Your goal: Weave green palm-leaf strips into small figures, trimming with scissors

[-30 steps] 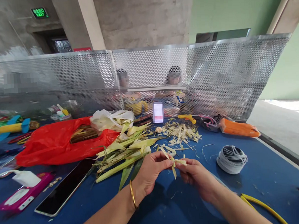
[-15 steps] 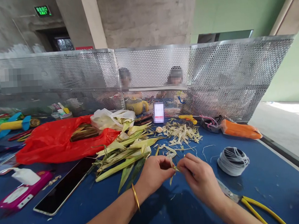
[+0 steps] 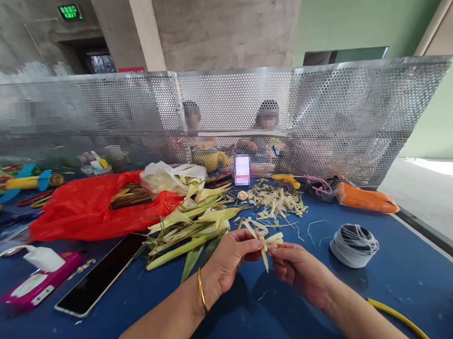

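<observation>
Between my two hands is a small pale piece of folded corn husk [image 3: 264,249], with strips sticking out up, down and to the right. My left hand [image 3: 238,252], a gold bangle at its wrist, pinches the husk's left side between thumb and fingers. The fingertips of my right hand [image 3: 294,264] are closed on the husk's right side. Just beyond lies a pile of green and yellow corn husks [image 3: 192,232] on the blue table [image 3: 295,317]. Behind my hands are husk scraps [image 3: 277,199].
A ball of white string [image 3: 354,246] and yellow-handled scissors [image 3: 397,315] lie at right. At left are a phone [image 3: 101,277], a pink power strip [image 3: 46,280] and a red plastic bag [image 3: 80,207]. A perforated metal screen [image 3: 234,98] stands behind; people sit beyond it.
My right hand has turned and lowered slightly, and the husk's pale strips now show spread between my hands. My right forearm covers more of the scissors. The view has shifted a little.
</observation>
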A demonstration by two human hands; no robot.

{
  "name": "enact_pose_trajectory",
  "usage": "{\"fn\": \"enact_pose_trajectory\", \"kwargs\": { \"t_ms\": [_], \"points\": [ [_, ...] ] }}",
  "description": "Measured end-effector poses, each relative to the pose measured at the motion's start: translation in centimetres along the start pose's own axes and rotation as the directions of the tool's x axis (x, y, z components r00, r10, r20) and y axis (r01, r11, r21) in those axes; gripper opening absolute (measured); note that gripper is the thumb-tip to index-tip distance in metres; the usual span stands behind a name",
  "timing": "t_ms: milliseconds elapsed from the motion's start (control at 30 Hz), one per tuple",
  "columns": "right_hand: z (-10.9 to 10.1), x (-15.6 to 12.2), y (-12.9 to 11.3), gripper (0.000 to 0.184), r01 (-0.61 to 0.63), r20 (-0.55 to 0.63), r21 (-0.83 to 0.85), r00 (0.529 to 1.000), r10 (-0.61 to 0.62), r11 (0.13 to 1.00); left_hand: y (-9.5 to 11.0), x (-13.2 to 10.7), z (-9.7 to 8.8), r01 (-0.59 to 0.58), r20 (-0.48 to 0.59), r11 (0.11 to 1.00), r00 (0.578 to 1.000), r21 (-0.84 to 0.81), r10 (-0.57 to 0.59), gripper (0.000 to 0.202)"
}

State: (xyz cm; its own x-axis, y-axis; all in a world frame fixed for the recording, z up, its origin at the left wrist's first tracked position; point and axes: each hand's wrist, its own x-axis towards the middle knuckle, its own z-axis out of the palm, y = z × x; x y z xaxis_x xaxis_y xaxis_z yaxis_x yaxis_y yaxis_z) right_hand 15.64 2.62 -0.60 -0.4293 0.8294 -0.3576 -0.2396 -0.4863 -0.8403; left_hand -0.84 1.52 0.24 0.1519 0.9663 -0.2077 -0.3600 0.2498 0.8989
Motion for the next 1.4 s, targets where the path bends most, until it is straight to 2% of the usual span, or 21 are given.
{"fn": "enact_pose_trajectory", "kwargs": {
  "t_ms": [67,167,333,400,500,533,567,600,633,700,800,900,933,1000,1067,1133,1267,1400],
  "points": [
    [0.2,0.0,0.3,0.029,0.033,-0.039,-0.031,0.999,-0.035,0.999,-0.2,0.2,0.0,-0.007,-0.049,1.000,0.999,-0.014,0.007,0.021],
    [0.6,-0.1,0.5,0.031,0.171,-0.105,-0.213,0.975,-0.197,0.962,-0.4,0.3,0.1,-0.038,-0.107,0.999,0.993,0.016,0.040,0.022],
    [0.9,-0.3,1.2,0.033,0.368,-0.139,-0.548,0.846,-0.515,0.752,-0.5,0.2,0.5,-0.105,-0.164,0.984,0.978,0.146,0.129,0.017],
    [1.0,-0.5,1.6,0.030,0.408,-0.083,-0.690,0.776,-0.625,0.598,-0.5,0.2,0.6,-0.140,-0.171,0.966,0.969,0.219,0.179,0.015],
    [1.0,-1.1,1.7,0.026,0.452,0.157,-0.864,0.663,-0.732,0.224,-0.8,0.1,0.7,-0.186,-0.148,0.925,0.958,0.332,0.246,0.011],
    [0.9,-1.3,1.4,0.025,0.459,0.241,-0.882,0.637,-0.732,0.108,-0.8,0.1,0.7,-0.189,-0.130,0.910,0.959,0.369,0.252,0.011],
    [0.8,-1.5,1.1,0.025,0.465,0.305,-0.885,0.623,-0.720,0.028,-0.8,0.1,0.7,-0.185,-0.105,0.895,0.963,0.406,0.246,0.010],
    [0.7,-1.6,0.6,0.024,0.472,0.339,-0.882,0.624,-0.704,-0.006,-0.7,0.0,0.7,-0.174,-0.074,0.883,0.971,0.437,0.228,0.010],
    [0.5,-1.6,0.1,0.023,0.480,0.346,-0.878,0.638,-0.688,0.003,-0.6,-0.1,0.6,-0.157,-0.035,0.877,0.981,0.454,0.193,0.010],
    [0.1,-1.5,-0.9,0.021,0.496,0.313,-0.860,0.696,-0.646,0.118,-0.1,-0.3,0.5,-0.101,0.050,0.889,0.995,0.447,0.088,0.010],
    [-0.5,-0.9,-1.8,0.021,0.463,0.203,-0.764,0.833,-0.514,0.449,0.7,-0.7,0.3,0.007,0.136,0.936,0.989,0.352,-0.059,0.015],
    [-0.8,-0.3,-1.8,0.025,0.318,0.105,-0.535,0.944,-0.311,0.783,1.0,-0.8,0.1,0.050,0.158,0.972,0.983,0.231,-0.088,0.020],
    [-0.8,-0.2,-1.6,0.026,0.261,0.076,-0.443,0.964,-0.255,0.857,0.9,-0.8,0.1,0.059,0.158,0.980,0.983,0.190,-0.089,0.021],
    [-0.8,0.0,-1.2,0.025,0.162,0.031,-0.265,0.987,-0.160,0.951,0.7,-0.7,0.0,0.075,0.144,0.992,0.985,0.106,-0.090,0.022],
    [-0.7,0.1,-0.9,0.025,0.089,0.013,-0.131,0.996,-0.088,0.987,0.5,-0.5,-0.1,0.088,0.111,0.996,0.990,0.030,-0.090,0.023],
    [-0.6,0.2,-0.7,0.026,0.068,0.012,-0.088,0.998,-0.067,0.994,0.4,-0.4,-0.1,0.094,0.077,0.995,0.993,-0.023,-0.092,0.025],
    [-0.5,0.3,-0.5,0.027,0.145,-0.040,-0.213,0.987,-0.157,0.966,0.5,-0.4,0.0,0.133,0.043,0.988,0.991,-0.076,-0.130,0.026],
    [-0.6,0.7,-0.3,0.031,0.270,-0.106,-0.369,0.938,-0.329,0.889,0.4,-0.2,-0.1,0.178,0.040,0.975,0.984,-0.133,-0.174,0.023]
  ]
}}
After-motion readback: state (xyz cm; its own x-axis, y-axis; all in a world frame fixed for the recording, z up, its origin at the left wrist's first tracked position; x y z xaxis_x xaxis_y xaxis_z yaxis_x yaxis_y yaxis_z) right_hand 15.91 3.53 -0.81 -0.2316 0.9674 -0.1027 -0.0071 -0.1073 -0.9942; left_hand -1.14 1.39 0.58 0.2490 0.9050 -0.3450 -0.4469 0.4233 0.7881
